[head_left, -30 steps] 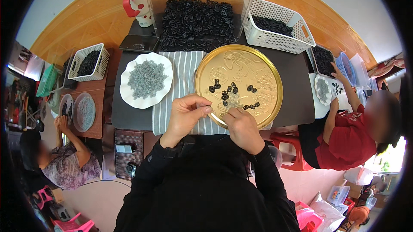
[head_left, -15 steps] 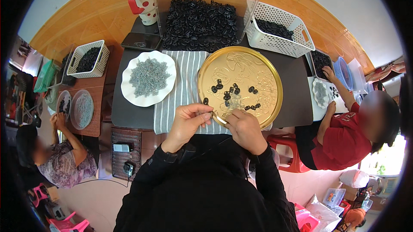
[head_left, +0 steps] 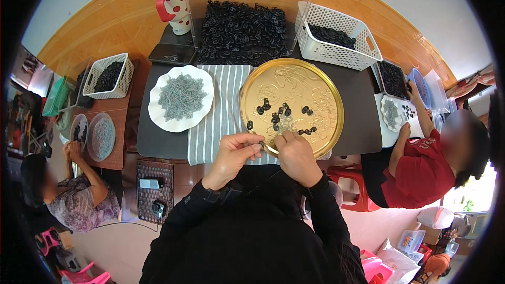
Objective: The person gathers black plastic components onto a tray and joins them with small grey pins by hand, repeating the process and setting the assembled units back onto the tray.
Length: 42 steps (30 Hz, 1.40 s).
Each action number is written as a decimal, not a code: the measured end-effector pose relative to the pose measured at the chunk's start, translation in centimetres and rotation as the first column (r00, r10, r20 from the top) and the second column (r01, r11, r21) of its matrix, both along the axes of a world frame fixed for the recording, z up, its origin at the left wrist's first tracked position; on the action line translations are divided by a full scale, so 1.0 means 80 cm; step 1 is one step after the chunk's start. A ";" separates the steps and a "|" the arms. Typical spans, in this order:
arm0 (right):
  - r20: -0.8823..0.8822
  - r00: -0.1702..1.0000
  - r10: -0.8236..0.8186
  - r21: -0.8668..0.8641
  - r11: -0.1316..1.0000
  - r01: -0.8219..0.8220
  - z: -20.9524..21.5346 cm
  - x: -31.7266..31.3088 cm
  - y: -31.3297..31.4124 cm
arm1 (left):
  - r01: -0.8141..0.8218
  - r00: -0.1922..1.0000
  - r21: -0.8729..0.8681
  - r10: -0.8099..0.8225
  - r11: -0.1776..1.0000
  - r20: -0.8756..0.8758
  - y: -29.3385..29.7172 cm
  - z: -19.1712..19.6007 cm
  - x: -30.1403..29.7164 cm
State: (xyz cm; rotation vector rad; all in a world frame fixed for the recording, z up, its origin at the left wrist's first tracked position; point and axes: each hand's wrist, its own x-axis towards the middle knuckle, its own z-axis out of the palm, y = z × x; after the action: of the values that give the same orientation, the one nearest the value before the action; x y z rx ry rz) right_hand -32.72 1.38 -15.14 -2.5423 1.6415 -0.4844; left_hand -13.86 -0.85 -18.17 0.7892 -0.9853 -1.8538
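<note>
My left hand (head_left: 236,156) is closed at the near left rim of the round gold tray (head_left: 315,86). Its thumb and forefinger pinch a small black plastic piece (head_left: 262,145). Beside it, my right hand (head_left: 296,153) hangs over the tray's near edge with its fingertips pressed together. What those fingertips hold is hidden. Just beyond them lies a little pile of clear small parts (head_left: 284,124). Several black two-lobed pieces (head_left: 276,119) are scattered across the tray, and another black piece (head_left: 250,125) rests by its left rim.
To the left, a white scalloped plate (head_left: 156,113) of small grey-green parts stands beside a striped cloth (head_left: 223,89). Behind are a heap of black pieces (head_left: 242,28), a white basket (head_left: 336,55), a phone (head_left: 172,54) and a spotted tumbler (head_left: 179,13). Two people work at side tables.
My two hands have come slightly closer together at the tray's near rim. The whole view has shifted a little. At the right, the other person's far hand has moved along the dark tray.
</note>
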 end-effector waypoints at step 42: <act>-0.025 0.999 -0.047 -0.070 0.996 0.045 0.017 -0.033 0.014 | 0.009 0.999 -0.004 -0.009 1.000 0.049 0.018 0.001 -0.018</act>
State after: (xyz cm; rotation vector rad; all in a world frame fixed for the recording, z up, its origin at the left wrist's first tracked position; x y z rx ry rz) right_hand -35.39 2.48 -13.78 -2.5757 1.7261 -0.5227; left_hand -15.31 0.61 -18.07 0.8327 -1.0249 -1.8472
